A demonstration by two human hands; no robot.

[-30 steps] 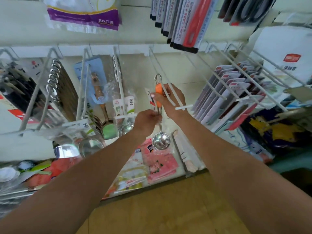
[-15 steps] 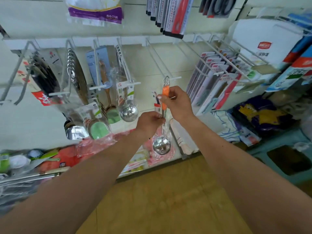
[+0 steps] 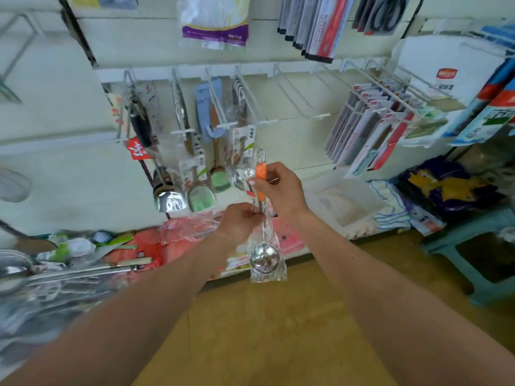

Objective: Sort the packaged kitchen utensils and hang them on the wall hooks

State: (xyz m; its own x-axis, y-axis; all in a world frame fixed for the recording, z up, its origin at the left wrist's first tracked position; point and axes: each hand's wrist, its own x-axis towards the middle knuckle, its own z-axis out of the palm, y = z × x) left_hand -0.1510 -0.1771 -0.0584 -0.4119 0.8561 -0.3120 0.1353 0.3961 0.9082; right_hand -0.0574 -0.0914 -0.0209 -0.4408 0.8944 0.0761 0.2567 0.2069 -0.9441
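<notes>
White wall hooks [image 3: 320,116] are carrying packaged spatulas [image 3: 200,196]. Below them, the right hand [image 3: 281,190] is pinching the orange handle of a bagged ladle [image 3: 264,259], hanging upright, while the left hand [image 3: 239,221] is gripping its shaft just beneath, above the floor [image 3: 264,330].

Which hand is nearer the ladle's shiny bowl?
Left. The left hand pinches the shaft just above the bowl; the right hand grips the orange handle higher up.

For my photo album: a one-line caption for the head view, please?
Right hand and left hand hold a bagged orange-handled ladle before wall hooks.
</notes>
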